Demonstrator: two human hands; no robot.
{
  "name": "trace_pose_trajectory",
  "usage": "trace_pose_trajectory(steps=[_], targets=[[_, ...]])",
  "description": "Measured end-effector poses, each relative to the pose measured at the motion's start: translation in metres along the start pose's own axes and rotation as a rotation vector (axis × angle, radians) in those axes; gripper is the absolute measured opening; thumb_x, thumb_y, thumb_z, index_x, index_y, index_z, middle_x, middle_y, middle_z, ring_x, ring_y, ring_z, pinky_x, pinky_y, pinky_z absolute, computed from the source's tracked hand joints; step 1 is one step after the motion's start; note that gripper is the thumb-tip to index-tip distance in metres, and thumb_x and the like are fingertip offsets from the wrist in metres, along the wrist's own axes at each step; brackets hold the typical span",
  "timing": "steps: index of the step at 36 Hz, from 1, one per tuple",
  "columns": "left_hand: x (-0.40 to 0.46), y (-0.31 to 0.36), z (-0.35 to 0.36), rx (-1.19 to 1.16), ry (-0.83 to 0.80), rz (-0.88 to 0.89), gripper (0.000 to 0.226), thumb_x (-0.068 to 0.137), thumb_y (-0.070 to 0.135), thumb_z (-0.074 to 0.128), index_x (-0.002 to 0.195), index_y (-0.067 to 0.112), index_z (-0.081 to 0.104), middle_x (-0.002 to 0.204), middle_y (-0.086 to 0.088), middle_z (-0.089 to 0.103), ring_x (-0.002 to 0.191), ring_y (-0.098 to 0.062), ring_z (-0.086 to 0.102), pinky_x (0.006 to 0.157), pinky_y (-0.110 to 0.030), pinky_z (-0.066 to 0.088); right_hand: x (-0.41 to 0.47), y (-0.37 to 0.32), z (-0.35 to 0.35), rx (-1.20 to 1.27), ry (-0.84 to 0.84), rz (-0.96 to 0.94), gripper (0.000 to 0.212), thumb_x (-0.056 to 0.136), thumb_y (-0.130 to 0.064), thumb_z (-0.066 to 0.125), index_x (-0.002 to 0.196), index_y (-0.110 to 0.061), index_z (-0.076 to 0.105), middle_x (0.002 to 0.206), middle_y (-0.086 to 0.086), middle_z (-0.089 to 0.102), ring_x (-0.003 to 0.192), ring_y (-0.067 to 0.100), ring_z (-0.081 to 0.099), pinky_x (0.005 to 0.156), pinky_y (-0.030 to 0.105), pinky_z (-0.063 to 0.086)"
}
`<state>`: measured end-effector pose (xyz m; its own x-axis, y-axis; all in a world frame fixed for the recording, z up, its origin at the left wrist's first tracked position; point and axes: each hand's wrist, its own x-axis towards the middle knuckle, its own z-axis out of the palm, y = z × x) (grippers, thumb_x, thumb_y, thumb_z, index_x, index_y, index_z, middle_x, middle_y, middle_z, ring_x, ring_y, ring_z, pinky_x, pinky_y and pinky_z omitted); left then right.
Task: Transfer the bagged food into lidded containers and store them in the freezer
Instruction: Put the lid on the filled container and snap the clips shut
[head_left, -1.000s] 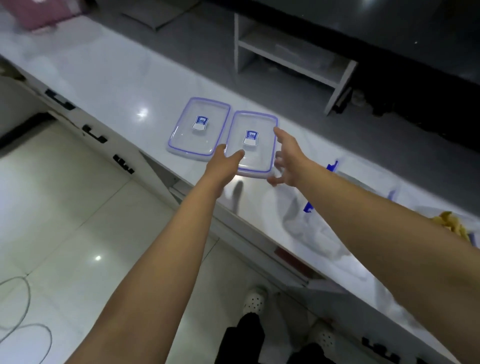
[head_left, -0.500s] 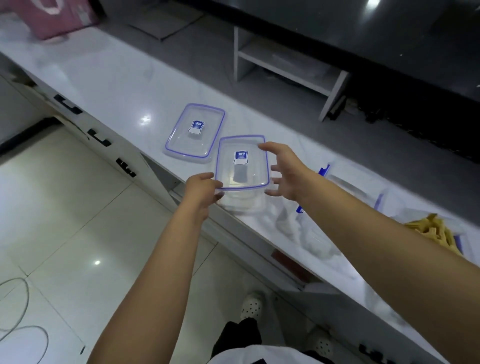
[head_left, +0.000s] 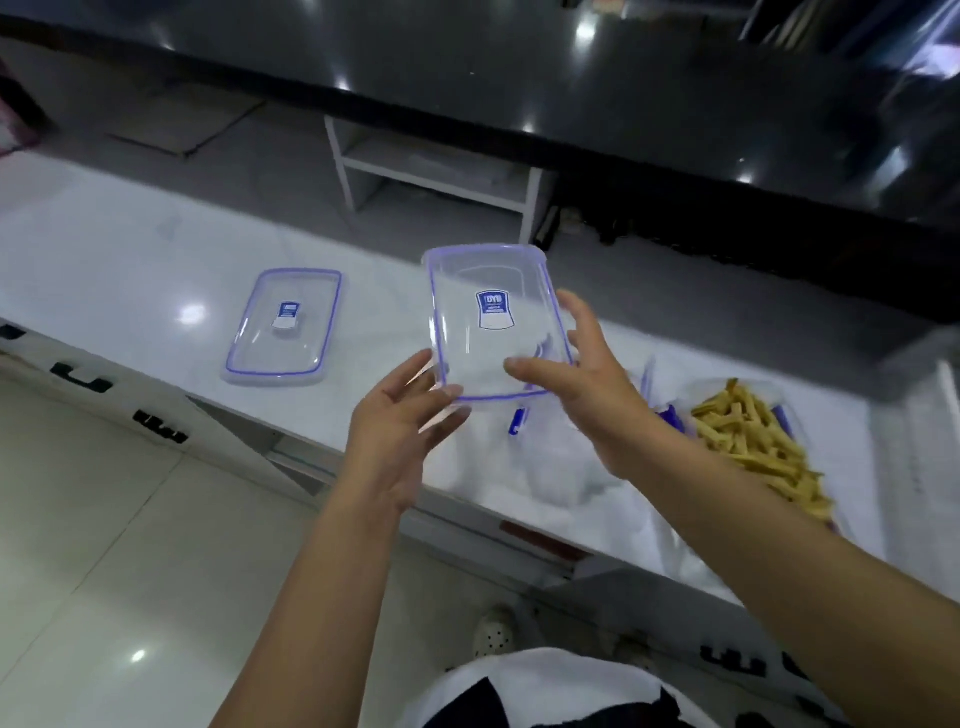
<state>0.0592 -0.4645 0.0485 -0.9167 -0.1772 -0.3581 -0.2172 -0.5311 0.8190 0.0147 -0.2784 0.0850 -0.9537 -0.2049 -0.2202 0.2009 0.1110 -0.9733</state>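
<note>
Both hands, left hand (head_left: 400, 415) and right hand (head_left: 582, 374), grip a clear lid (head_left: 493, 322) aloft by its near corners; beyond the right wrist, fries (head_left: 753, 436) fill a container, lidding and freezing apparently remaining.

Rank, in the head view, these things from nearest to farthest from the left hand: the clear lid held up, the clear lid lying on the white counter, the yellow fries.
From the left hand:
1. Clear blue-rimmed plastic lid held up: touching its fingertips.
2. Clear blue-rimmed lid lying on the white counter: to the left.
3. Yellow fries: far right, beyond the right hand.
</note>
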Motion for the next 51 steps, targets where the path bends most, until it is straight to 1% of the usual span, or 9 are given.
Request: trace_pose_trajectory(steps=[7,10,14,17,22,28,30,35,51], targets=[[-0.029,-0.024,0.086,0.122,-0.317,0.002,0.062,0.082,-0.004,0.076,0.132,0.028,0.061,0.118,0.000,0.074,0.102,-0.026,0.074,0.077,-0.031,0.061,-0.062,0.009,-0.078,0.081,0.255,-0.024,0.091,0.070,-0.043,0.089,0.141,-0.051,0.033,0.110,-0.030,0.068,0.100,0.006,0.071,0.074,0.030,0.062],[-0.042,-0.042,0.116,0.216,-0.453,0.020,0.060,0.086,-0.003,0.073,0.130,0.037,0.062,0.119,0.009,0.074,0.101,-0.022,0.074,0.077,-0.029,0.060,-0.080,0.007,-0.109,0.009,0.331,-0.018,0.109,0.061,-0.056,0.090,0.148,-0.054,0.023,0.139,-0.012,0.058,0.121,0.019,0.064,0.095,0.047,0.057],[-0.057,-0.068,0.147,0.262,-0.624,-0.008,0.062,0.089,-0.002,0.070,0.127,0.046,0.064,0.121,0.011,0.072,0.105,-0.019,0.073,0.080,-0.028,0.060,-0.097,0.004,-0.142,-0.035,0.439,0.022,0.118,0.052,-0.067,0.089,0.146,-0.062,0.018,0.140,-0.017,0.052,0.113,0.006,0.066,0.078,0.027,0.061],[-0.065,-0.085,0.164,0.320,-0.698,-0.007,0.068,0.089,-0.001,0.070,0.129,0.053,0.060,0.123,0.017,0.070,0.110,-0.014,0.070,0.083,-0.027,0.060,-0.106,0.008,-0.161,-0.052,0.538,0.080,0.124,0.042,-0.073,0.089,0.143,-0.068,0.016,0.156,-0.009,0.035,0.129,0.022,0.054,0.100,0.054,0.050],[-0.072,-0.106,0.176,0.342,-0.759,-0.016,0.073,0.088,0.001,0.073,0.129,0.059,0.056,0.123,0.018,0.069,0.112,-0.007,0.068,0.084,-0.021,0.057,-0.114,0.021,-0.182,-0.076,0.611,0.119,0.131,0.039,-0.075,0.089,0.145,-0.067,0.013,0.158,-0.020,0.019,0.135,0.015,0.036,0.100,0.043,0.039],[-0.062,-0.111,0.171,0.509,-0.866,-0.003,0.070,0.088,0.013,0.075,0.138,0.056,0.049,0.127,0.019,0.066,0.113,-0.006,0.067,0.092,-0.031,0.058,-0.110,0.040,-0.193,-0.143,0.640,0.211,0.126,0.045,-0.068,0.087,0.148,-0.060,0.014,0.152,-0.006,0.028,0.121,0.018,0.049,0.084,0.034,0.049],[-0.052,-0.110,0.162,0.842,-0.821,0.206,0.077,0.087,0.031,0.076,0.139,0.068,0.032,0.140,0.028,0.052,0.128,0.007,0.049,0.106,-0.037,0.050,-0.109,0.048,-0.194,-0.272,0.659,0.257,0.127,0.045,-0.069,0.082,0.148,-0.058,0.009,0.154,-0.002,0.024,0.133,0.030,0.040,0.098,0.052,0.047],[-0.009,-0.122,0.119,1.567,-0.379,0.422,0.111,0.076,0.075,0.064,0.151,0.053,-0.014,0.168,0.004,-0.015,0.154,-0.025,-0.017,0.122,-0.053,-0.003,-0.111,0.063,-0.195,-0.596,0.559,0.363,0.129,0.051,-0.072,0.081,0.150,-0.056,0.000,0.163,-0.001,0.008,0.146,0.037,0.022,0.112,0.063,0.033],[0.055,-0.118,0.095,1.634,-0.190,0.353,0.117,0.068,0.085,0.062,0.157,0.042,0.000,0.169,-0.003,-0.008,0.155,-0.029,-0.007,0.122,-0.055,0.004,-0.121,0.083,-0.196,-0.847,0.488,0.490,0.127,0.060,-0.075,0.078,0.153,-0.049,-0.004,0.166,0.006,0.001,0.147,0.041,0.019,0.111,0.064,0.032]])
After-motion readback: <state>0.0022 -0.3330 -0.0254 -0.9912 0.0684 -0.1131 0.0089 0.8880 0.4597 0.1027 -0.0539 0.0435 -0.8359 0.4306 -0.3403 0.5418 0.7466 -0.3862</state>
